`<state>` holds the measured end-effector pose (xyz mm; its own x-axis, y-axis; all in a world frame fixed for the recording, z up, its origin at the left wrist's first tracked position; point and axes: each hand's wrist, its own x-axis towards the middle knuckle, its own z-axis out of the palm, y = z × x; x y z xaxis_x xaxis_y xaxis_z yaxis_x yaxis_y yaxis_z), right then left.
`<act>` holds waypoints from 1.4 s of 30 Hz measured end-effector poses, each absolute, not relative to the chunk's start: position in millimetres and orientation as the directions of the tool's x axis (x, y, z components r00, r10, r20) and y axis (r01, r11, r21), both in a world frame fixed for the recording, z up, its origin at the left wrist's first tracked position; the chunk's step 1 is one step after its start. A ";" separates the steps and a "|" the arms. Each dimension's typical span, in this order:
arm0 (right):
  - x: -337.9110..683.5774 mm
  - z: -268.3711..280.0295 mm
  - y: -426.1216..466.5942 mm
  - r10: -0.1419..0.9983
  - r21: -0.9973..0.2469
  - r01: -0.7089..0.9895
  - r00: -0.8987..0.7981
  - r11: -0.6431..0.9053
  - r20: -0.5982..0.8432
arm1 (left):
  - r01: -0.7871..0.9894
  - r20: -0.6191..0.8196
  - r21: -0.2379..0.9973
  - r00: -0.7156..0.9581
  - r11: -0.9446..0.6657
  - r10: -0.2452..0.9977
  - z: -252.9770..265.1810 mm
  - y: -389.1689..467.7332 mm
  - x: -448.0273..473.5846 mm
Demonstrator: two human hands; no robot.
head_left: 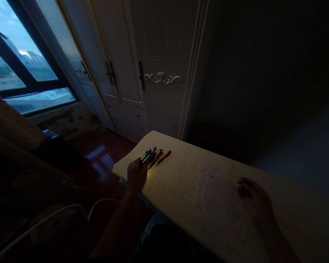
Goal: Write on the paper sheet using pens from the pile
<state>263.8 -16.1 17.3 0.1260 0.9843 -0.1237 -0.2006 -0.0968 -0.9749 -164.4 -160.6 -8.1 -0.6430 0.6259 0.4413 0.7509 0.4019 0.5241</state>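
We have our left hand (136, 174) at the near ends of a bunch of pens (153, 157), which lies near the left end of the pale tabletop (178, 182), with a red-and-dark pen (163, 158) at the bunch's right side. The fingers bend over those ends, but in this dim light we cannot tell whether they grasp any. Our right hand (257, 202), loosely curled, is well apart beside a faded patch (218, 190); we cannot tell whether it holds anything.
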 end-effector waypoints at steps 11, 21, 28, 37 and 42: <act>267.3 8.8 -4.1 0.980 -0.961 -0.245 0.119 -0.125 -0.158 | 0.795 0.444 0.494 -0.580 0.353 0.683 -5.7 -163.2 -168.3; 273.2 2.2 -0.1 0.984 -0.981 -0.123 0.084 -0.150 -0.160 | 0.723 0.366 0.585 -0.639 0.367 0.676 -8.0 -162.7 -167.3; 277.1 -2.9 2.3 0.989 -0.991 -0.036 0.064 -0.129 -0.131 | 0.660 0.386 0.637 -0.721 0.398 0.576 -9.7 -161.0 -164.4; 275.9 0.8 -0.1 0.996 -0.996 0.019 0.043 -0.081 -0.081 | 0.666 0.399 0.628 -0.720 0.403 0.568 -10.2 -159.1 -161.7; 277.1 -1.8 0.6 0.996 -0.996 0.012 0.033 -0.089 -0.088 | 0.660 0.442 0.662 -0.726 0.354 0.526 -12.3 -162.2 -158.9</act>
